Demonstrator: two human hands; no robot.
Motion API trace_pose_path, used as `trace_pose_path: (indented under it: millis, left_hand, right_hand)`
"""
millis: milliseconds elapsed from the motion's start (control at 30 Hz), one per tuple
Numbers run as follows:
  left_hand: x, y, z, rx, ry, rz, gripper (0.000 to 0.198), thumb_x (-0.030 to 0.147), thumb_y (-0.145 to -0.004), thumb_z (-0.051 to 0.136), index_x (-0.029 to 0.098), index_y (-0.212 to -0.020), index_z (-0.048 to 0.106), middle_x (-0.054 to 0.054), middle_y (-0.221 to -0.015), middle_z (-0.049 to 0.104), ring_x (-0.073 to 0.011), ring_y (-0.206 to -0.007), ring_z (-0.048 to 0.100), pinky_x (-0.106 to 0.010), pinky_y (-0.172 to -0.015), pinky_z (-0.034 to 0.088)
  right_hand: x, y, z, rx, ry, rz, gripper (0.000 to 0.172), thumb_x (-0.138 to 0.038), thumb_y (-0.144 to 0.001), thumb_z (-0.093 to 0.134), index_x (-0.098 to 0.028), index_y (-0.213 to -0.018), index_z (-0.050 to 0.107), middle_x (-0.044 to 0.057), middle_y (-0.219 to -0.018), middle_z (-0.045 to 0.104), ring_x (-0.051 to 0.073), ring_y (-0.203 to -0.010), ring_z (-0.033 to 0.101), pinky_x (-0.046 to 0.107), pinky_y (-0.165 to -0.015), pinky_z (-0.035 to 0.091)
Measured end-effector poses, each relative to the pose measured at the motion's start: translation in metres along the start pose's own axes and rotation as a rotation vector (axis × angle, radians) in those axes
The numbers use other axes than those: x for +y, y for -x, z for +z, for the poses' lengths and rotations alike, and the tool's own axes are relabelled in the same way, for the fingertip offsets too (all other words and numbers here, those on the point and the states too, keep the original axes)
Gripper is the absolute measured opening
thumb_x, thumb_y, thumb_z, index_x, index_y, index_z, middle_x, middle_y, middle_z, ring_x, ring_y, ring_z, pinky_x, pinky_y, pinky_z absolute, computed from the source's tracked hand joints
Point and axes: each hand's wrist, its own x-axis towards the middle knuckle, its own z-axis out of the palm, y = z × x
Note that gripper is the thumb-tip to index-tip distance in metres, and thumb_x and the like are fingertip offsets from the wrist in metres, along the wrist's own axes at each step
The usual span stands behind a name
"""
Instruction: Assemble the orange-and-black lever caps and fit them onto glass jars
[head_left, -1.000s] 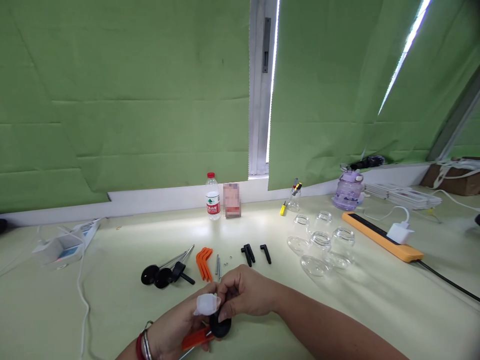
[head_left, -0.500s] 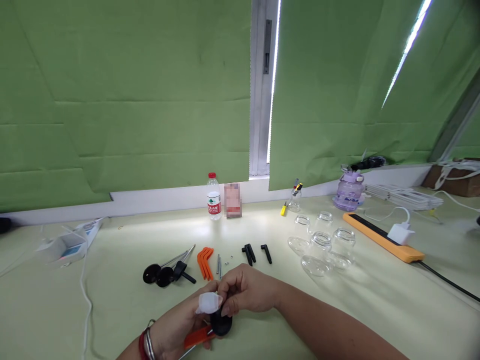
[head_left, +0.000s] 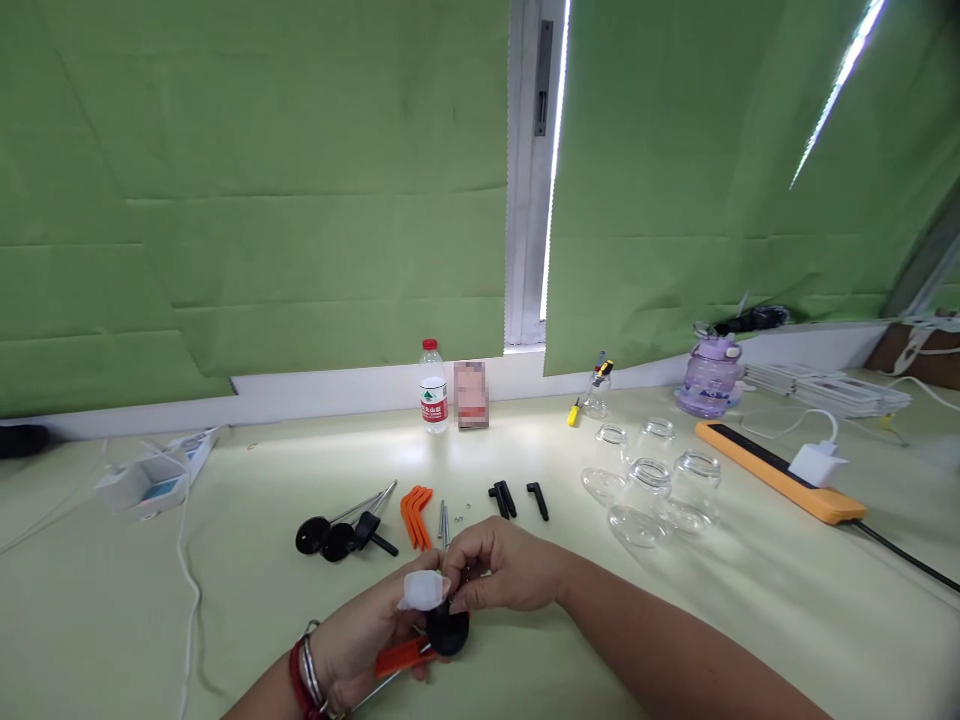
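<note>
In my left hand (head_left: 375, 635), fingers closed, is a part made of a black round cap (head_left: 448, 632), an orange handle (head_left: 401, 657) and a thin metal rod (head_left: 379, 688). A translucent white plastic piece (head_left: 424, 590) sits at the thumb of that hand, just above the cap. My right hand (head_left: 506, 565) pinches at the top edge of the black cap; its fingertips hide whatever small thing may be between them. Beyond the hands lie several orange bent handles (head_left: 416, 517), metal screws (head_left: 444, 524) and tiny nuts (head_left: 459, 519).
Black round caps with metal rods (head_left: 337, 540) lie left. Small black handles (head_left: 537, 500) lie ahead, with upturned glass jars (head_left: 641, 500) to the right. Farther back are a water bottle (head_left: 433, 390), a yellow screwdriver (head_left: 574, 412), a purple jug (head_left: 709, 380) and an orange power strip (head_left: 780, 475).
The view has shifted slightly, so everything sits a little farther right. Both hands stay at the black cap, with the right fingers still pinching its top edge.
</note>
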Motion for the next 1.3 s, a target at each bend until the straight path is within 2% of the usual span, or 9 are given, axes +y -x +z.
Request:
trace_pose_path:
  millis: [167,367,500,700,900,1067,1300]
  left_hand:
    - [-0.0010,-0.0001,0.0001,-0.013,0.012,0.007,0.030,0.039,-0.071,0.056,0.020,-0.093,0.049,-0.003,-0.075,0.057,-0.0166,-0.063,0.058,-0.021,-0.046,0.036]
    - [-0.0013,-0.0005,-0.0007,0.001,0.016,0.002,0.028,0.038,-0.071,0.056,0.020,-0.089,0.047,-0.003,-0.076,0.057,-0.0160,-0.063,0.058,-0.022,-0.047,0.036]
    - [-0.0010,-0.0010,-0.0009,-0.006,0.027,0.005,0.029,0.038,-0.071,0.056,0.020,-0.092,0.047,-0.003,-0.076,0.057,-0.0165,-0.064,0.058,-0.022,-0.047,0.036]
    - [-0.0017,-0.0007,-0.0008,0.010,0.017,-0.008,0.031,0.039,-0.069,0.058,0.020,-0.092,0.047,-0.003,-0.076,0.057,-0.0163,-0.064,0.058,-0.021,-0.047,0.036]
    - [-0.0033,-0.0012,-0.0024,0.005,0.015,0.002,0.027,0.037,-0.073,0.056,0.020,-0.093,0.048,-0.004,-0.080,0.057,-0.0165,-0.066,0.058,-0.021,-0.047,0.036]
    - [-0.0003,-0.0005,0.0000,-0.007,0.015,0.009,0.028,0.037,-0.070,0.059,0.020,-0.091,0.050,-0.002,-0.076,0.055,-0.0154,-0.064,0.056,-0.021,-0.047,0.037]
    - [0.0016,-0.0003,0.0023,-0.002,0.017,0.015,0.029,0.036,-0.070,0.059,0.020,-0.094,0.050,-0.002,-0.077,0.055,-0.0145,-0.063,0.055,-0.022,-0.047,0.035]
  right_hand:
    - [0.0027,-0.0003,0.0003,-0.019,0.007,-0.047,0.029,-0.033,-0.064,0.076,-0.013,-0.084,0.069,0.005,-0.086,0.065,0.013,-0.079,0.060,0.027,-0.075,0.047]
    - [0.0067,-0.0011,0.0001,-0.004,-0.062,0.040,0.033,-0.034,-0.059,0.079,-0.012,-0.080,0.068,0.001,-0.074,0.063,0.011,-0.065,0.059,0.025,-0.066,0.048]
    - [0.0064,-0.0022,0.0015,-0.004,-0.114,0.055,0.034,-0.033,-0.056,0.081,-0.011,-0.077,0.066,0.001,-0.074,0.063,0.010,-0.064,0.060,0.024,-0.064,0.048]
    - [0.0023,-0.0018,0.0034,0.026,-0.042,0.054,0.034,-0.034,-0.055,0.081,-0.011,-0.074,0.065,0.000,-0.067,0.062,0.010,-0.061,0.059,0.023,-0.061,0.047]
    - [0.0045,-0.0023,0.0023,0.003,-0.074,0.087,0.037,-0.038,-0.054,0.080,-0.011,-0.076,0.066,0.001,-0.067,0.063,0.011,-0.062,0.061,0.024,-0.062,0.049]
    - [0.0047,-0.0027,0.0029,0.011,-0.086,0.095,0.042,-0.042,-0.050,0.081,-0.011,-0.074,0.066,0.000,-0.066,0.062,0.011,-0.060,0.060,0.025,-0.062,0.050]
    - [0.0084,-0.0033,0.0031,0.011,-0.078,0.057,0.037,-0.038,-0.053,0.081,-0.010,-0.075,0.067,0.002,-0.068,0.062,0.011,-0.060,0.060,0.026,-0.063,0.051]
